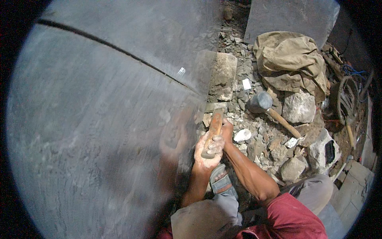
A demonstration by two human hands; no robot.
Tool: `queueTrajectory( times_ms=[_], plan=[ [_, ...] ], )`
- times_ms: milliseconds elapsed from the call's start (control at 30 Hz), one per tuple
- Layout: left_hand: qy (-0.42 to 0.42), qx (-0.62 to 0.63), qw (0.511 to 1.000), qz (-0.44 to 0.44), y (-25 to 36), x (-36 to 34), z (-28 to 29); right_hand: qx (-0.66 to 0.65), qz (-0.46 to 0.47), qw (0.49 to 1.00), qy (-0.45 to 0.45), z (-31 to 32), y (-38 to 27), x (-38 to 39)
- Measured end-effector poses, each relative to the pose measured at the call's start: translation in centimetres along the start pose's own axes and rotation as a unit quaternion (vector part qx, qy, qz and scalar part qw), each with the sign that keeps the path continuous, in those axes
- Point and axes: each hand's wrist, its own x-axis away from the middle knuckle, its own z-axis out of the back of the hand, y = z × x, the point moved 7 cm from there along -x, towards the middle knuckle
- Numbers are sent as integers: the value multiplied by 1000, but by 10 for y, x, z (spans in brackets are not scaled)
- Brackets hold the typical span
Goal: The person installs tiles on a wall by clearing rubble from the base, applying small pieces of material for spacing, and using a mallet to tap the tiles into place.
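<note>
A narrow bar-shaped tool (215, 124), with worn orange-brown paint and a dull metal end, lies across my left hand (209, 147). That hand's dusty fingers are wrapped around its near part. My right hand (227, 131) is closed against the tool's right side, its fingertips hidden behind it. Both hands are just right of the edge of a large dark, smooth slab (99, 131), which carries a blurred reflection of them. Beyond the tool's far end is a rough, squared stone block (223, 75). My sandalled foot (223, 181) is below the hands.
Right of my hands, a black-headed mallet (260, 101) with a wooden handle lies on rubble. Rough stones (298, 107), a crumpled tan cloth (290, 59) and a grey slab (292, 20) lie farther off. A dark gap (119, 50) crosses the large slab.
</note>
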Motion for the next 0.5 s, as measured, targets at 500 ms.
queueTrajectory(
  times_ms=[500],
  plan=[
    [22, 21, 999, 42, -8, -6, -9, 65, 38, 997, -17, -2, -14, 6]
  ],
)
